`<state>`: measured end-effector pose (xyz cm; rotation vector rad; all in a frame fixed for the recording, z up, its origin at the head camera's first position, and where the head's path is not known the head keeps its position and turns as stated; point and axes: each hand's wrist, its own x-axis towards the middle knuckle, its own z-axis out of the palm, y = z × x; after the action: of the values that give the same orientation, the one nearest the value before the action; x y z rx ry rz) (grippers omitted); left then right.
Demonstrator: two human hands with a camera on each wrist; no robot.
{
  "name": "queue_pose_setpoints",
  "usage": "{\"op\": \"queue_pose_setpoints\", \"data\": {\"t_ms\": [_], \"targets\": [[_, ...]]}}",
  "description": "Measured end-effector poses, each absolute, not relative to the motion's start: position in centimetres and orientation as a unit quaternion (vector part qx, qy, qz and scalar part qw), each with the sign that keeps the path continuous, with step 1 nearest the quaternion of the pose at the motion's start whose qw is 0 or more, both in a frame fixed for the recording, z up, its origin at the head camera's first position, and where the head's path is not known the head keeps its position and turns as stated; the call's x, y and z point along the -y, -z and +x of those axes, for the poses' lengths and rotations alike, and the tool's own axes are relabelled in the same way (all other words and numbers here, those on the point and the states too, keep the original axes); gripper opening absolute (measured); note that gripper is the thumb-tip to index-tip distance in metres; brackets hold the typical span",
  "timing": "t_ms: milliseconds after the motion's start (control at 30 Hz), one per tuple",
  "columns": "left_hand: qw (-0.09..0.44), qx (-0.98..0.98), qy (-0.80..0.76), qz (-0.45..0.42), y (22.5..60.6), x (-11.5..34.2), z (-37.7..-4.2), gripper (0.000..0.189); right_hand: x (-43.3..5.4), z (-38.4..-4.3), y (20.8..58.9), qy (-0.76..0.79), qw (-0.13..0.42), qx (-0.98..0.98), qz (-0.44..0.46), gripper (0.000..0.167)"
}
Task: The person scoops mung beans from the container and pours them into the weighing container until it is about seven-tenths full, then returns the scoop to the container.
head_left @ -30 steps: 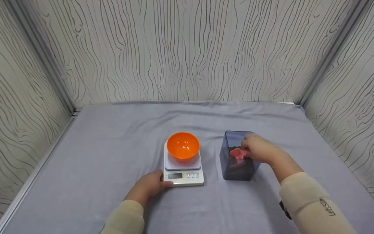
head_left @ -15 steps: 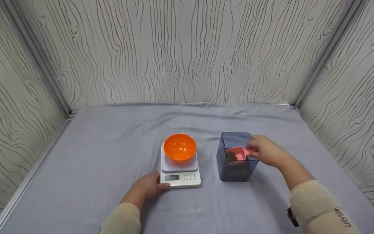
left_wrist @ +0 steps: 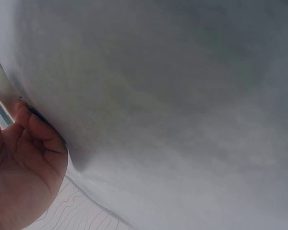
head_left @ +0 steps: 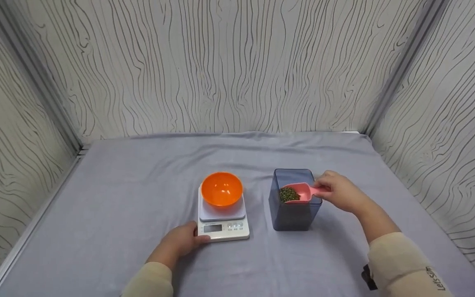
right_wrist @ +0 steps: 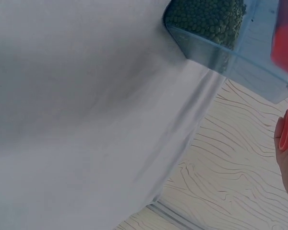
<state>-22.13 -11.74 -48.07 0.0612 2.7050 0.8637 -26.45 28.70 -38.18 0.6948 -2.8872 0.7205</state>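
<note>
My right hand point(head_left: 340, 190) pinches the handle of a pink scoop point(head_left: 305, 190). Small green beans point(head_left: 289, 195), which look like mung beans, fill the scoop's front part. It is held nearly level at the mouth of a translucent blue-grey bin point(head_left: 293, 218). More beans point(right_wrist: 201, 19) lie inside the bin in the right wrist view. With the thumb over its front edge, my left hand point(head_left: 179, 240) grips the near left corner of a white kitchen scale point(head_left: 237, 235). An orange bowl point(head_left: 221, 190) without visible contents sits on the scale's platform. The display's digits are unreadable.
A grey cloth point(head_left: 138, 185) with wrinkles covers the table. Patterned panels point(head_left: 204, 74) enclose it at the back and both sides, with metal posts at the corners. The bin stands to the right of the scale, with a narrow gap between them.
My right hand has lifted the scoop from deep in the bin to its mouth, bringing up beans. My left hand stays on the scale. The head view has shifted slightly.
</note>
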Motion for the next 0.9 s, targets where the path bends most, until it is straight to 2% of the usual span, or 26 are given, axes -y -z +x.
{"op": "queue_pose_setpoints", "data": {"t_ms": [433,633,900], "targets": [[0.149,-0.939,-0.309,0.017,48.1,11.7,-22.0,0.044,-29.9,-26.1,38.3,-0.261,0.064,0.945,0.187,0.007],[0.155,-0.938,-0.31,0.015,48.2,11.7,-22.1,0.045,-30.6,-26.0,39.4,-0.3,0.038,0.942,0.148,0.009],[0.156,-0.938,-0.308,0.014,48.2,11.7,-22.1,0.046,-30.6,-25.7,40.7,-0.418,-0.001,0.903,0.097,0.023]]}}
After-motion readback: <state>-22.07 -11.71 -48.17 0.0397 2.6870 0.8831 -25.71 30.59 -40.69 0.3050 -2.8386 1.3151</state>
